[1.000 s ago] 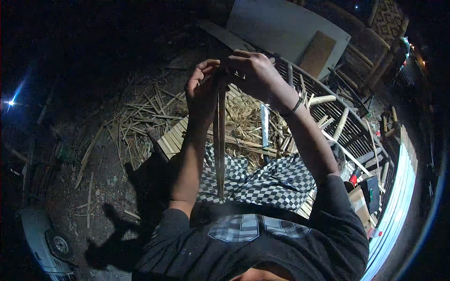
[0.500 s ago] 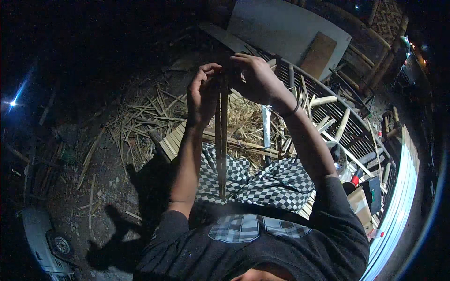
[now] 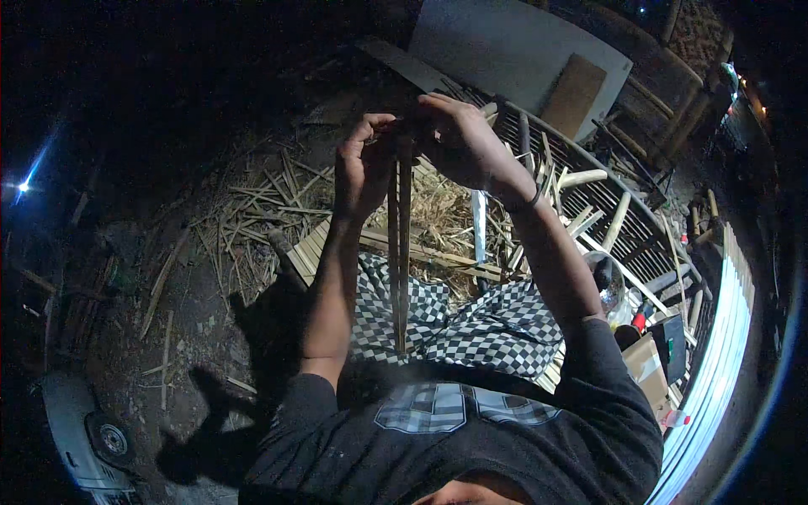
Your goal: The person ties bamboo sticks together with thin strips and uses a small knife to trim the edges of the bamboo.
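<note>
Two long, thin bamboo strips hang side by side in front of me, from my raised hands down to the lap of my black-and-white checked trousers. My left hand is bent inward at their upper end, its fingers curled. From the other side my right hand, with a dark band at the wrist, closes on the same end. Deep shadow covers the right fingertips and the top of the strips, so the exact grip is hidden.
Beyond my knees lies a heap of straw-like shavings. Loose split sticks are scattered to the left. At the right are a slatted bamboo bench, a cardboard box and long pale strips. A parked vehicle stands lower left.
The lower ends of the bamboo strips have risen slightly and the strips have turned a little. Both hands stay almost in place.
</note>
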